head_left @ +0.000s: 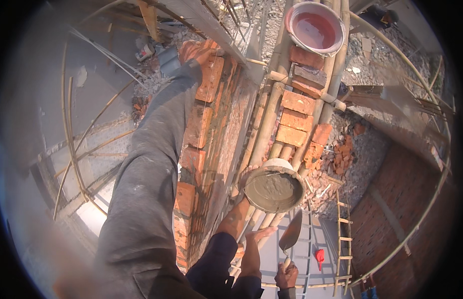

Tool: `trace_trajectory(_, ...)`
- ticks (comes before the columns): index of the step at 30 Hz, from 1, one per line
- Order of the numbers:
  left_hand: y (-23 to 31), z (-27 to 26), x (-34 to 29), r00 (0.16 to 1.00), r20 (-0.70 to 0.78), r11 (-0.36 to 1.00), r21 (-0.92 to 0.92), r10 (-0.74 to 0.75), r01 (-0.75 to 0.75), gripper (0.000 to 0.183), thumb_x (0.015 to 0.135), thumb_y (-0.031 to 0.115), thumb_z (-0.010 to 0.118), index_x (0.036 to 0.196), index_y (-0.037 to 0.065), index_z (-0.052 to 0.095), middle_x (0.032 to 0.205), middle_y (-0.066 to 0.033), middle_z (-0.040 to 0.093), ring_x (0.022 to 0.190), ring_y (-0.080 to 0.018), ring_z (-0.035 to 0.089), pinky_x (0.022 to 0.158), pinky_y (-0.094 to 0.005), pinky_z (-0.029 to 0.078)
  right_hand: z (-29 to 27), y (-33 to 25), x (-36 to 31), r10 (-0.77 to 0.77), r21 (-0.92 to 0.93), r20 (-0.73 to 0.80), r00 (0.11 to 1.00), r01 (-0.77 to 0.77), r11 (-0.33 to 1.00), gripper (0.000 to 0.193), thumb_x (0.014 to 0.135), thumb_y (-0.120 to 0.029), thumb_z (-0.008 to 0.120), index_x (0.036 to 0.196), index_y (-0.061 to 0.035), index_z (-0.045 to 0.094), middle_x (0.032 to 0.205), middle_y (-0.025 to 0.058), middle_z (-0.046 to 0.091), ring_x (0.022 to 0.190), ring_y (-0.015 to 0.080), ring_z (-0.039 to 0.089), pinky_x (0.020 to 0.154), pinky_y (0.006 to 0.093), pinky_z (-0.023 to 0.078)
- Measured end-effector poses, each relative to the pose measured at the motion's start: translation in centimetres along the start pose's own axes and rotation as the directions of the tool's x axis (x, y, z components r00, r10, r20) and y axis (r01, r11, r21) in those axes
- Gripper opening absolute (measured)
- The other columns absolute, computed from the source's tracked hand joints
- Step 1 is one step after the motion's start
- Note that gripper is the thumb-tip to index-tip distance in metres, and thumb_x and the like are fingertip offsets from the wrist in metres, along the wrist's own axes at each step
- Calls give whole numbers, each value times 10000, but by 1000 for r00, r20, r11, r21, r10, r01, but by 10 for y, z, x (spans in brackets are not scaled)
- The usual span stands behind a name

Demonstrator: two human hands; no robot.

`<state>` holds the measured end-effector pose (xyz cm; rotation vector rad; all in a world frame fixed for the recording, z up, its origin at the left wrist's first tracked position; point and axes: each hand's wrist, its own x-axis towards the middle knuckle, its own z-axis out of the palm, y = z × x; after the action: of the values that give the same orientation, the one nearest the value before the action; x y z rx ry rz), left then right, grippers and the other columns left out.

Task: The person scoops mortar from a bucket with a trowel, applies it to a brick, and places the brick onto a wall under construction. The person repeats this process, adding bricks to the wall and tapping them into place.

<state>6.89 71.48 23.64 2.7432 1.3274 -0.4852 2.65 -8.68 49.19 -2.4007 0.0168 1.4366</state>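
Well, the right hand (286, 275) clasps a trowel (291, 233); the left hand (199, 52) (grip? can't tell) touches brickwork (210, 80).

Bright sunlight warms the orange bricks (297, 103), while the far-right brick wall (378, 234) sits in shade. Edges curve and blur, worst at lower left.

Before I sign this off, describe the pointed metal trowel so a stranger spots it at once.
Find the pale bamboo-pole scaffold. Below the round pan of wet grey mortar, the right hand holds the pointed metal trowel. Its leaf-shaped blade distinguishes it from the rounded pan.
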Motion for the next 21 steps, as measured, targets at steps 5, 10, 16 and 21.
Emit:
trace_trajectory(5,13,-10,-17,990,-28,990,30,141,-140,228,971,384,658,1120,256,775,1043,-43,746,1050,-241,674,895,-360,514,-7,-27,19,76,87,59,995,-81,993,331,1043,-271,578,885,19,543,592,161,556,535,307,597,515,439,448)
trace_trajectory(10,-1,-2,-21,964,-260,951,-308,-57,-27,301,876,348,770,1131,188,773,976,-83,748,973,-231,691,842,-372,524,-25,-61,36,-129,-84,97,987,137,987,206,1035,-206,585,1009,-6,545,679,139,622,548,224,655,502,416,484)
trace_trajectory(16,-24,-27,-92,740,-45,113,-993,-672,42,754,661,306,953,1195,-93,600,1059,-159,686,966,-250,676,919,-345,537,-46,-155,91,-236,12,181,955,238,971,227,943,-61,644,1116,30,529,789,167,679,605,259,694,563,396,543)
trace_trajectory(21,0,-54,-268,691,168,-224,-974,-703,9,740,740,211,922,1289,-91,527,1151,-172,681,1038,-226,671,939,-346,530,-48,-278,163,-841,-306,91,534,818,487,680,809,-11,615,1474,9,477,1080,246,612,888,429,668,728,502,541)
